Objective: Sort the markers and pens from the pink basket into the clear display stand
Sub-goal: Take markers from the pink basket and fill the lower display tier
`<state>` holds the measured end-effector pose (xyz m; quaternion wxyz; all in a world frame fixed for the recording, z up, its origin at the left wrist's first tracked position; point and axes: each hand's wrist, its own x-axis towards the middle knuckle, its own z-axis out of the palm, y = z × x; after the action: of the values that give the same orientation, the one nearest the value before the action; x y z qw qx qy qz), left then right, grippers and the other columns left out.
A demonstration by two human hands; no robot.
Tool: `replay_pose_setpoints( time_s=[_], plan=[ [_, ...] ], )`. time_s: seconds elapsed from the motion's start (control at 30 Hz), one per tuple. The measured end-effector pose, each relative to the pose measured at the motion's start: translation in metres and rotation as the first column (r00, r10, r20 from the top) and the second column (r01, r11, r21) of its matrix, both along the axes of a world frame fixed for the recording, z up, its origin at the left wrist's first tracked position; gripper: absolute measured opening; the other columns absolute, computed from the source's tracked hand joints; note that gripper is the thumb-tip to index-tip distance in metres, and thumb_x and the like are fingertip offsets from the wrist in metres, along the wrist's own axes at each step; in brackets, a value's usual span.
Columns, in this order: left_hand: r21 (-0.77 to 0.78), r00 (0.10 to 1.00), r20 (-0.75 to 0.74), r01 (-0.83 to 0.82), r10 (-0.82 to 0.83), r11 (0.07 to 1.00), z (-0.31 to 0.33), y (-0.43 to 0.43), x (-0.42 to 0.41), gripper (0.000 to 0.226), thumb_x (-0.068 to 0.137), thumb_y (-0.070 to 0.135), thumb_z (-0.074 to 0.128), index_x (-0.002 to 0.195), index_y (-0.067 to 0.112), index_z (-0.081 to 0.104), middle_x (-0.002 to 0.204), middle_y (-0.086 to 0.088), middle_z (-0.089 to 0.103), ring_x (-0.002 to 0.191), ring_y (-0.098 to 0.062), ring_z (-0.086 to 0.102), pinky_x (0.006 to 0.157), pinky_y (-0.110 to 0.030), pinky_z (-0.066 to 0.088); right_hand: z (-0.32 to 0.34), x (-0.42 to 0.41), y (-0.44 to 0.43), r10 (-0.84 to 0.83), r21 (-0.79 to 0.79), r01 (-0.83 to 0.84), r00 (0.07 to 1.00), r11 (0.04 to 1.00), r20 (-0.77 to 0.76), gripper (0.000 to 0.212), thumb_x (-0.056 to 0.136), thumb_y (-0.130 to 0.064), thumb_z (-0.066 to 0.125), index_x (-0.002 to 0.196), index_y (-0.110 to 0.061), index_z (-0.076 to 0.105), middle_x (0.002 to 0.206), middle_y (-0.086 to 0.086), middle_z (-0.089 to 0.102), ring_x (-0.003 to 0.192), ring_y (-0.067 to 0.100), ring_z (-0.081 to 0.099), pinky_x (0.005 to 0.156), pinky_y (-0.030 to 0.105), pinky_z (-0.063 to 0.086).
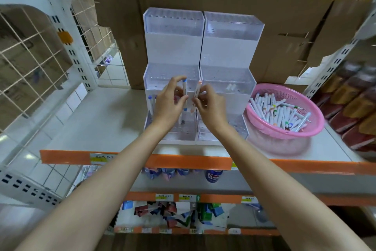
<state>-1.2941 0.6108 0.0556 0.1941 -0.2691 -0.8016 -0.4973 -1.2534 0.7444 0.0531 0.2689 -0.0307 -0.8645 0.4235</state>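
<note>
Left hand (170, 101) grips a blue-capped marker (185, 93) and right hand (210, 106) pinches an orange-capped marker (197, 91), both upright before the clear display stand (173, 47), probably to drop into its holes. The pink basket (270, 131) sits beside it.

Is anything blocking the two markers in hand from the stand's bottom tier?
Nothing visible does. The left hand holds the blue-capped marker and the right hand the orange-capped marker just above the stand's bottom tier; a standing marker at its left edge is off to the side.
</note>
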Motion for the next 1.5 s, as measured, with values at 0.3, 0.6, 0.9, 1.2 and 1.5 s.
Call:
replay_pose_setpoints(
  time_s=[0.3, 0.6, 0.9, 1.2, 1.5],
  plan=[
    [-0.14, 0.992, -0.117, -0.054, 0.038, 0.989, 0.001, -0.001, 0.002, 0.053, 0.082, 0.009, 0.071, 0.121, 0.03, 0.042, 0.084, 0.002, 0.064, 0.075, -0.013, 0.063, 0.068, -0.037, 0.057, -0.003, 0.002, -0.001, 0.004, 0.008, -0.004, 1.0, 1.0, -0.015, 0.009, 0.09, -0.007, 0.063, 0.095, -0.003, 0.055, 0.084, 0.01, 0.071, 0.073, 0.025, 0.067, 0.068, 0.043, 0.053],
    [-0.207, 0.99, -0.117, -0.096, 0.073, 0.974, -0.004, 0.001, 0.002, 0.032, 0.087, 0.019, 0.068, 0.117, 0.018, 0.057, 0.093, 0.003, 0.07, 0.082, -0.015, 0.066, 0.063, -0.039, 0.056, -0.001, 0.001, -0.001, -0.008, -0.01, 0.008, 1.0, 1.0, -0.023, 0.008, 0.091, -0.007, 0.062, 0.095, -0.004, 0.055, 0.084, 0.012, 0.071, 0.073, 0.025, 0.067, 0.068, 0.041, 0.054],
    [-0.225, 0.973, -0.226, -0.109, 0.057, 0.968, -0.006, -0.001, -0.002, 0.024, 0.083, 0.013, 0.071, 0.105, 0.01, 0.062, 0.084, -0.002, 0.068, 0.083, -0.022, 0.063, 0.074, -0.037, 0.052, -0.005, 0.001, 0.0, -0.005, -0.013, 0.004, 1.0, 1.0, -0.03, 0.009, 0.091, -0.006, 0.062, 0.091, -0.003, 0.053, 0.082, 0.009, 0.071, 0.072, 0.023, 0.068, 0.067, 0.041, 0.053],
    [-0.275, 0.958, -0.276, -0.159, 0.08, 0.948, -0.007, -0.003, -0.005, 0.02, 0.08, 0.015, 0.074, 0.097, 0.01, 0.066, 0.08, 0.0, 0.068, 0.083, -0.024, 0.06, 0.074, -0.036, 0.045, -0.008, 0.0, -0.002, -0.003, -0.02, 0.002, 0.999, 1.0, -0.035, 0.011, 0.091, -0.008, 0.063, 0.087, -0.006, 0.053, 0.078, 0.008, 0.07, 0.068, 0.021, 0.067, 0.065, 0.042, 0.053],
    [-0.282, 0.977, -0.208, -0.104, 0.045, 0.954, -0.011, -0.006, -0.009, 0.018, 0.08, 0.013, 0.074, 0.096, 0.009, 0.066, 0.087, -0.005, 0.067, 0.085, -0.022, 0.061, 0.069, -0.031, 0.05, -0.012, 0.002, -0.005, 0.0, -0.038, -0.001, 1.0, 0.999, -0.031, 0.014, 0.088, -0.008, 0.065, 0.083, -0.008, 0.053, 0.074, 0.007, 0.067, 0.067, 0.023, 0.065, 0.064, 0.04, 0.053]
  ],
)
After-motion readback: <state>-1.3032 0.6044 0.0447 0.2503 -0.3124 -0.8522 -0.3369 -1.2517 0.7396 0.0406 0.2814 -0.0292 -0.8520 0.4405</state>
